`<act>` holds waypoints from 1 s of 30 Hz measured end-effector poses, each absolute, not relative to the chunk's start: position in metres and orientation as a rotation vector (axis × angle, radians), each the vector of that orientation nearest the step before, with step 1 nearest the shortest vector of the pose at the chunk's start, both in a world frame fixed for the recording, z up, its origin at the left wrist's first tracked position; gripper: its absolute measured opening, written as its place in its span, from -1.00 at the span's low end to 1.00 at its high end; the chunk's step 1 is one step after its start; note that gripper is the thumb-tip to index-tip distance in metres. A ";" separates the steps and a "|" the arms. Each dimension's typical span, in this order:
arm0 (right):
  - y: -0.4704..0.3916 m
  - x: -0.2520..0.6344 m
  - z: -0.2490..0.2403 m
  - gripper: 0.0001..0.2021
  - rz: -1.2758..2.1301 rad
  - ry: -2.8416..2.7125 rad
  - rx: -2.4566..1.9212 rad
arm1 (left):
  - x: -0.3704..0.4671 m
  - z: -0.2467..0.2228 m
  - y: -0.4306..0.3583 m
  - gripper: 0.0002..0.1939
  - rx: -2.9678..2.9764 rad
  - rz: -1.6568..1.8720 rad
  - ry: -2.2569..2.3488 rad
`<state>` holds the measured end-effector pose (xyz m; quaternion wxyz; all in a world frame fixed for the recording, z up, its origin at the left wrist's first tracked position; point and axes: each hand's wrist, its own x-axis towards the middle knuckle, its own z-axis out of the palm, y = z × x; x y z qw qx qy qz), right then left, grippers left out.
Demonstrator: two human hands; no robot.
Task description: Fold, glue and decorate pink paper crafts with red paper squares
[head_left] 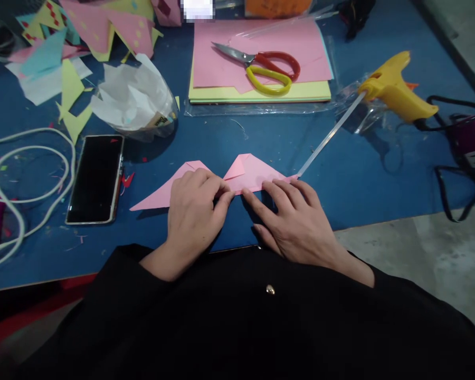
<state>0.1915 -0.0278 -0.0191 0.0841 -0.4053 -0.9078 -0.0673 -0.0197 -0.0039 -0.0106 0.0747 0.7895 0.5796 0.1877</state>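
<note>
Two peaks already stand out in the pink paper (261,171) under my hands, the right one with a folded flap showing, so I judge the main shaping to be done. A narrow fold seems to run along its lower edge, and pressing that seems to be the step in hand. Whether the edge is glued down, I can't tell. It carries no spots or yellow backing that I can see, unlike the pointed pink piece (114,26) at the far left, so it looks less finished than that one.

The paper lies on the worktop (221,134) near its front edge, just beyond my wrists. My left hand (196,208) covers part of its left half, thumb and forefinger pinched together on the lower edge near the middle; the left point sticks out past my knuckles. My right hand (296,219) has its fingers spread apart, tips resting along the lower edge of the right half. Just past those fingertips, the clear glue stick (332,133) reaches from the yellow glue gun (396,87) to the paper's right end.
</note>
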 end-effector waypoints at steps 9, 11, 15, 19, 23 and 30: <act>-0.026 0.180 -0.019 -0.50 -0.208 -2.698 -1.117 | -0.024 -0.009 -0.002 -0.83 2.398 0.593 1.725; -0.024 0.177 -0.021 -0.51 -0.209 -2.702 -1.041 | -0.024 -0.009 -0.002 -0.83 2.404 0.583 1.734; -0.021 0.170 -0.023 -0.52 -0.193 -2.699 -0.982 | -0.024 -0.008 -0.003 -0.82 2.368 0.553 1.757; -0.021 0.162 -0.023 -0.53 -0.204 -2.685 -0.965 | -0.023 -0.008 -0.004 -0.82 2.324 0.529 1.762; -0.024 0.158 -0.025 -0.50 -0.232 -2.695 -0.989 | -0.022 -0.007 -0.003 -0.83 2.315 0.531 1.770; -0.026 0.162 -0.024 -0.48 -0.255 -2.740 -0.981 | -0.046 -0.002 -0.006 -0.81 2.283 0.606 1.688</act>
